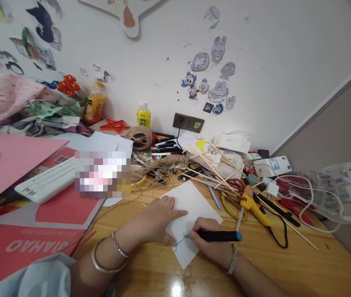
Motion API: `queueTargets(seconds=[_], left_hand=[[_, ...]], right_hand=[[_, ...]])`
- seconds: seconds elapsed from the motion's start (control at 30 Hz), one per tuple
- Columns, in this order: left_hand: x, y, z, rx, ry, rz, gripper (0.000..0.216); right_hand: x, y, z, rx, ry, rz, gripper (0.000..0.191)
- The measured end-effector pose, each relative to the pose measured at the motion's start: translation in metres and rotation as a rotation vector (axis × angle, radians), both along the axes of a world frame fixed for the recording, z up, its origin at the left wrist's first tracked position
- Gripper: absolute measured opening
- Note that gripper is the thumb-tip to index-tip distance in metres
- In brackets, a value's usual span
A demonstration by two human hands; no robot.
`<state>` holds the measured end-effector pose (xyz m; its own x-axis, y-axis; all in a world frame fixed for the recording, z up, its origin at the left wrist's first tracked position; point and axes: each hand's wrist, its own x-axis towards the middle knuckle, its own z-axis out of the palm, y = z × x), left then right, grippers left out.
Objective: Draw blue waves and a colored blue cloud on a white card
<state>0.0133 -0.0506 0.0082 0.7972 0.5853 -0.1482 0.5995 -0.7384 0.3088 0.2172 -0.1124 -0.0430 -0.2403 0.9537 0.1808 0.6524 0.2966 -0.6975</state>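
A white sheet of paper (190, 202) lies at an angle on the wooden table (150, 272). Across its left side, my left hand (155, 220) rests flat with the fingers spread, touching the sheet. My right hand (211, 241) is closed around a black marker pen (220, 236) with a blue end. The pen's tip is at the paper, partly hidden by my fingers. A short wavy blue line (180, 242) runs from near the tip toward the sheet's lower left edge.
A yellow glue gun (256, 208) lies to the right, near a white cable (310, 194). Thin wooden sticks (221, 177), pens and twine (175, 161) crowd the back. Pink and red paper packs (51, 222) cover the left. Two drink bottles (143, 115) stand by the wall.
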Motion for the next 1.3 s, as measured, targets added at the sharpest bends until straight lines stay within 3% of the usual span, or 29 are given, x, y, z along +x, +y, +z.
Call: queueTargets(seconds=[1.3], left_hand=[[0.0017,0.0002,-0.0001,-0.014,0.017,0.015,0.079]], right_hand=[[0.0092,0.0034,0.0034,0.002,-0.003,-0.08,0.021]])
